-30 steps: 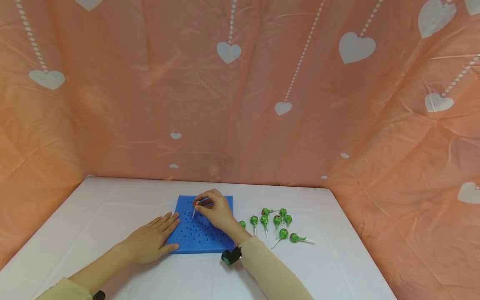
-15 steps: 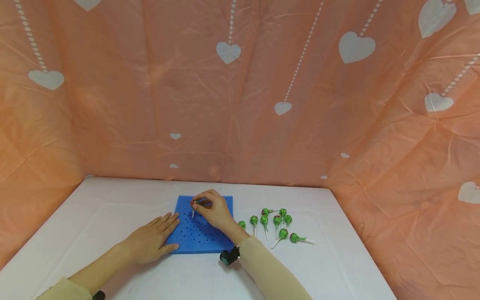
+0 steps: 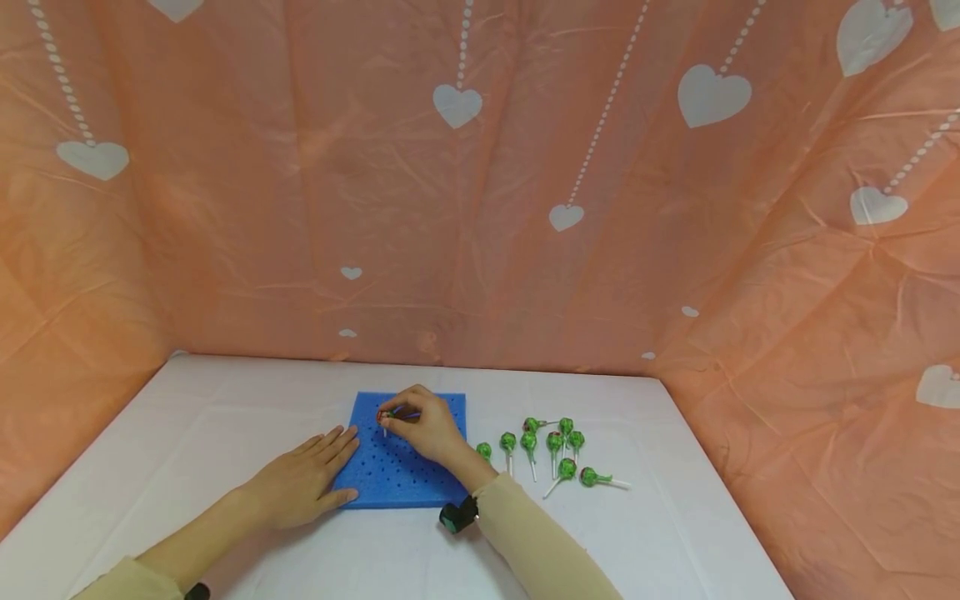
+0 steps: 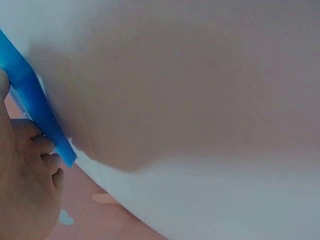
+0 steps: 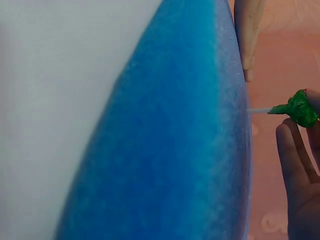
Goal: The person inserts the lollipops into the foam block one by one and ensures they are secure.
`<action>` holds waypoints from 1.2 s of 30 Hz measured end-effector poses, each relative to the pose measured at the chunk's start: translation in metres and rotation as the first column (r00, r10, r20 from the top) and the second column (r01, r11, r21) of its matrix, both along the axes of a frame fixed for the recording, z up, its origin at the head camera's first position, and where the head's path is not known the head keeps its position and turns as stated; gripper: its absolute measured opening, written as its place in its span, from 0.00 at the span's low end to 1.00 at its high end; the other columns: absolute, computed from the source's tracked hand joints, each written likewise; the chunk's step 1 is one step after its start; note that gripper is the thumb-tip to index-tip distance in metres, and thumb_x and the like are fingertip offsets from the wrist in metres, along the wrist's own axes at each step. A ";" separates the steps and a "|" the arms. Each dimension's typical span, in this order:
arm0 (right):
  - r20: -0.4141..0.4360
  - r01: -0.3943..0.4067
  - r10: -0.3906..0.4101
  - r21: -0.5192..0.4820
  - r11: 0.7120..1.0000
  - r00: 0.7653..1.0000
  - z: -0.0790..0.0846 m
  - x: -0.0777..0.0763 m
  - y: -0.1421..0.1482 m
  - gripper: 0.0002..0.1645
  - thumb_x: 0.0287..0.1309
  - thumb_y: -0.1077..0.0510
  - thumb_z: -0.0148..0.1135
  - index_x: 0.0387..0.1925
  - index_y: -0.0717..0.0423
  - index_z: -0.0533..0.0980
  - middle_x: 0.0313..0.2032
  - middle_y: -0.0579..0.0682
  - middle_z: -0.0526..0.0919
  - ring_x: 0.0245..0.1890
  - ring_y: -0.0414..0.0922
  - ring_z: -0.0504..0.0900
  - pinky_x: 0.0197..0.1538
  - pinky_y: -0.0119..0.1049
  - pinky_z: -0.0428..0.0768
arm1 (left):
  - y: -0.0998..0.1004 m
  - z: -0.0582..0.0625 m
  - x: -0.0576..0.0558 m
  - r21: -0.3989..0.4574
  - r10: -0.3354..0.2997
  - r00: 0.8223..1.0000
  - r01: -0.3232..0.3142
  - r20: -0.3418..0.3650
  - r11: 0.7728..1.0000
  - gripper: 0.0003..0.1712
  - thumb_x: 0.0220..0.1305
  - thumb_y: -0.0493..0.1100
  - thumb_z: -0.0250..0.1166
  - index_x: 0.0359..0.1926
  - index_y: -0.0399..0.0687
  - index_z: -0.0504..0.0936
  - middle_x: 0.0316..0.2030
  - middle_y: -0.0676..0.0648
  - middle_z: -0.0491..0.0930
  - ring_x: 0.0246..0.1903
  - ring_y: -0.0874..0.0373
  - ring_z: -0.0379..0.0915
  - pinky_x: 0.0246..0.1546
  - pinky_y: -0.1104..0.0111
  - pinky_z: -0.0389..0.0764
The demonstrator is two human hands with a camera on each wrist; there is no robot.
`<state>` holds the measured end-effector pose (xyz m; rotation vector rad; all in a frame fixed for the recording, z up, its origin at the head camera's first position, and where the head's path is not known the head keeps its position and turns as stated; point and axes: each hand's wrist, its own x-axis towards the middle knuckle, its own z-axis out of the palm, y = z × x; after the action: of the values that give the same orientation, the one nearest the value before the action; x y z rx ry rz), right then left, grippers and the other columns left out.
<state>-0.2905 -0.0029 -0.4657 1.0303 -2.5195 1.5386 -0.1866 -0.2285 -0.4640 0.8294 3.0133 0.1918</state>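
Note:
My right hand (image 3: 427, 429) pinches a lollipop (image 5: 301, 109) by its green-and-red wrapped head, over the far left part of a blue foam block (image 3: 408, 479). In the right wrist view the lollipop's white stick (image 5: 260, 110) points straight at the foam's top face, its tip right at the surface. Many small dark holes dot that face. My left hand (image 3: 303, 479) lies flat with straight fingers at the block's left edge, fingertips on the foam. The left wrist view shows the same hand (image 4: 30, 175) against the blue foam edge (image 4: 37, 102).
Several green-wrapped lollipops (image 3: 567, 468) lie loose on the white table (image 3: 660, 542) to the right of the block. One lollipop (image 3: 483, 451) lies close to my right forearm. An orange curtain (image 3: 495, 317) with white hearts stands behind the table and along both sides.
My right hand has moved slightly left and down with the lollipop, and less of the stick shows above the foam. The left hand has stayed in place.

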 end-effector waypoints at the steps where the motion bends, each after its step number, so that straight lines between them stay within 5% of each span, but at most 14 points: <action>1: -0.001 0.000 0.000 0.000 1.000 1.000 0.000 0.000 0.000 0.11 0.66 0.58 0.71 0.49 0.53 0.87 0.47 0.46 0.82 0.45 0.36 0.86 0.45 0.25 0.85 | 0.000 0.000 0.000 0.002 -0.002 1.000 0.002 0.000 1.000 0.46 0.77 0.65 0.54 0.73 0.28 0.67 0.75 0.29 0.61 0.75 0.32 0.56 0.73 0.41 0.63; 36: 0.032 0.025 -0.023 -0.061 0.998 0.999 0.003 0.011 0.022 0.17 0.67 0.57 0.70 0.56 0.55 0.84 0.53 0.50 0.81 0.50 0.44 0.86 0.54 0.31 0.84 | 0.000 0.000 0.001 0.017 -0.010 1.000 0.010 -0.016 1.000 0.45 0.76 0.64 0.56 0.72 0.27 0.68 0.75 0.29 0.62 0.74 0.30 0.58 0.72 0.40 0.64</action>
<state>-0.2795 0.0189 -0.4623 0.9729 -2.4778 1.6277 -0.1856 -0.2284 -0.4638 0.8515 3.0256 0.2128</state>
